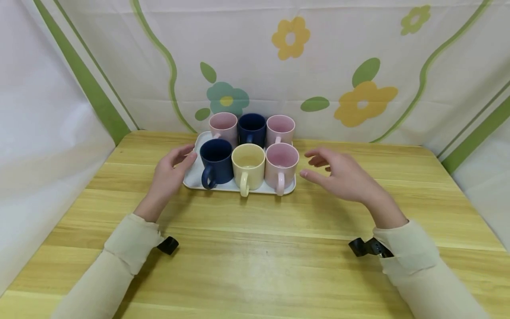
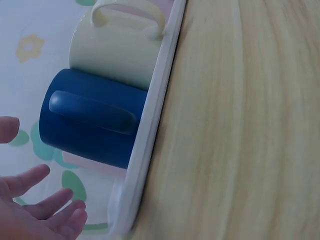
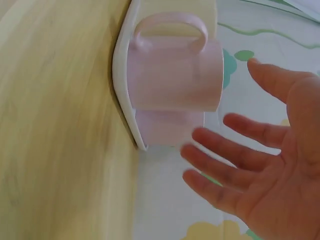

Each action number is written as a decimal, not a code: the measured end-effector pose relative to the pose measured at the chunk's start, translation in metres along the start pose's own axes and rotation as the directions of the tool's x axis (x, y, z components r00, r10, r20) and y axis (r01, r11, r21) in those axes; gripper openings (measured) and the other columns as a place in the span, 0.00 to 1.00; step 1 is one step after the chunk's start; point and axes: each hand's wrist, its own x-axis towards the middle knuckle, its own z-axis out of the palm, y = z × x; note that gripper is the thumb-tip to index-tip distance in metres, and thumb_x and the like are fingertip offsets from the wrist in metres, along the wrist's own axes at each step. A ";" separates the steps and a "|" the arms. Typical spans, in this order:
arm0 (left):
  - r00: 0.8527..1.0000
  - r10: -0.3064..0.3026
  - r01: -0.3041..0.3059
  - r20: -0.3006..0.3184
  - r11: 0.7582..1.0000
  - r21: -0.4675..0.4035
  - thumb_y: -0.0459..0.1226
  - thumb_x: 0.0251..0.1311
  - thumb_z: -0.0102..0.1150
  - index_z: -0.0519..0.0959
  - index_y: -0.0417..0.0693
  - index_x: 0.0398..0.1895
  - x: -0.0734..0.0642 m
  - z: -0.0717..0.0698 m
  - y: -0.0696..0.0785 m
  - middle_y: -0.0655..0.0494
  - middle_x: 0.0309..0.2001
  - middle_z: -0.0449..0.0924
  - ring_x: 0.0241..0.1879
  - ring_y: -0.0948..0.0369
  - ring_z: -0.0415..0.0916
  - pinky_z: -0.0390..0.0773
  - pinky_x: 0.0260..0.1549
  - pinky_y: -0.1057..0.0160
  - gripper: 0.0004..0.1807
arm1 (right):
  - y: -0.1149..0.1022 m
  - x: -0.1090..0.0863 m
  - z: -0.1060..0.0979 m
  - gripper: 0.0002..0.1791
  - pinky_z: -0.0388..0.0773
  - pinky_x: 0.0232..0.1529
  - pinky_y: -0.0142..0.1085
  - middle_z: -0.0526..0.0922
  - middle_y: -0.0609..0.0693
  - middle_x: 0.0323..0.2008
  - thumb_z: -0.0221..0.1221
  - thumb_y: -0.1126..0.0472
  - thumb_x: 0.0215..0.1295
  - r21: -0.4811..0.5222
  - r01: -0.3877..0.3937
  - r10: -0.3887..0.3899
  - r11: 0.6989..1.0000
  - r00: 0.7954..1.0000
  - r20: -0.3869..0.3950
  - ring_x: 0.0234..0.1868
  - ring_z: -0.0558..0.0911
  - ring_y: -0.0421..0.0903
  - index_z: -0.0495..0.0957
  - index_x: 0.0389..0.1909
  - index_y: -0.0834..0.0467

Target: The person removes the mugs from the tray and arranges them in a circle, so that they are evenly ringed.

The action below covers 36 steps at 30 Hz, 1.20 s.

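Loosely, left hand [image 1: 167,172] and right hand [image 1: 343,175] flank the tray [image 1: 194,175].

A left forearm and a right forearm in cream cloth sleeves [image 1: 107,270] extend forward, angled inward. The bare left hand [image 1: 169,170] is relaxed, its slightly bent fingers [image 2: 52,202] apart from the thumb. The bare right hand [image 1: 338,175] turns its palm inward, fingers loosely spread, wrist bent.

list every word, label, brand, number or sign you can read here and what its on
No readable text in any view.
Mugs: no lettering on the sides that show.
Tray: none visible.
Cloth backdrop: only printed flowers, leaves and lines.
Black wrist devices: too small to tell.
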 end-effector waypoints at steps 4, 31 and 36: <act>0.994 -0.112 0.112 0.003 0.991 -0.072 0.55 0.80 0.51 0.69 0.45 0.79 0.001 -0.003 -0.008 0.45 0.77 0.71 0.75 0.52 0.66 0.67 0.75 0.54 0.34 | 0.002 0.003 0.007 0.24 0.83 0.62 0.52 0.88 0.54 0.54 0.64 0.45 0.76 0.092 0.021 -0.025 0.996 0.999 0.037 0.56 0.87 0.51 0.80 0.63 0.57; 0.940 -0.252 0.265 0.230 0.964 -0.027 0.36 0.70 0.67 0.47 0.45 0.88 0.007 -0.009 -0.045 0.40 0.85 0.52 0.82 0.43 0.56 0.59 0.81 0.43 0.51 | -0.004 0.024 0.051 0.22 0.86 0.60 0.49 0.90 0.52 0.49 0.61 0.49 0.78 0.542 -0.288 0.154 0.789 0.948 0.279 0.55 0.86 0.52 0.88 0.54 0.64; 0.945 -0.208 0.224 0.254 0.974 -0.033 0.32 0.63 0.73 0.45 0.42 0.87 0.006 -0.009 -0.048 0.36 0.84 0.53 0.80 0.41 0.58 0.60 0.81 0.42 0.57 | -0.007 0.024 0.059 0.20 0.87 0.57 0.44 0.92 0.51 0.45 0.61 0.53 0.78 0.674 -0.321 0.170 0.665 0.944 0.282 0.51 0.87 0.47 0.87 0.53 0.68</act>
